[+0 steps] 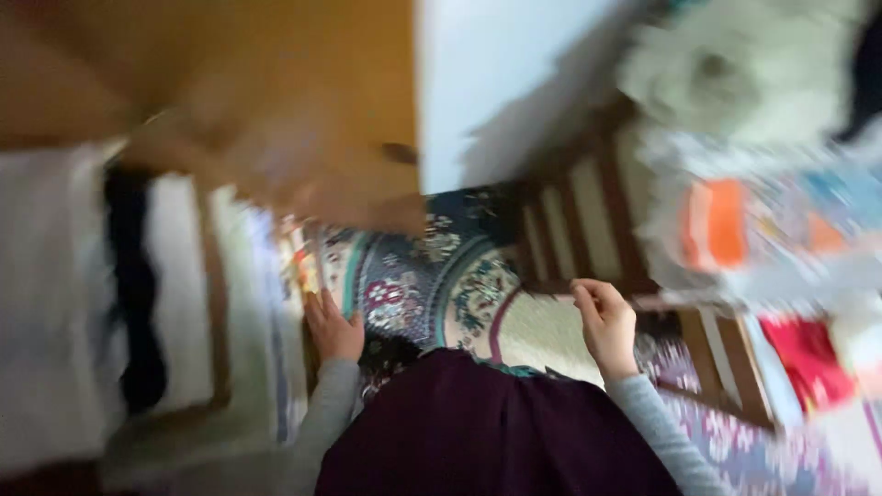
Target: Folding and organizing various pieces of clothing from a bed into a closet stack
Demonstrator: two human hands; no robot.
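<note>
Barely anything is in hand yet: the left hand [333, 329] lies flat and open against the patterned carpet [432, 285], grasping nothing; the right hand [604, 323] is curled by the wooden slatted frame [588, 230], grip blurred, cannot tell.

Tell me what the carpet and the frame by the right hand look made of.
Carpet: probably woven pile, matte, with dense floral medallion patterns. Frame near the right hand: likely brown varnished wood, going by its straight slats; blur leaves it uncertain. The left hand rests at the carpet's edge.
</note>
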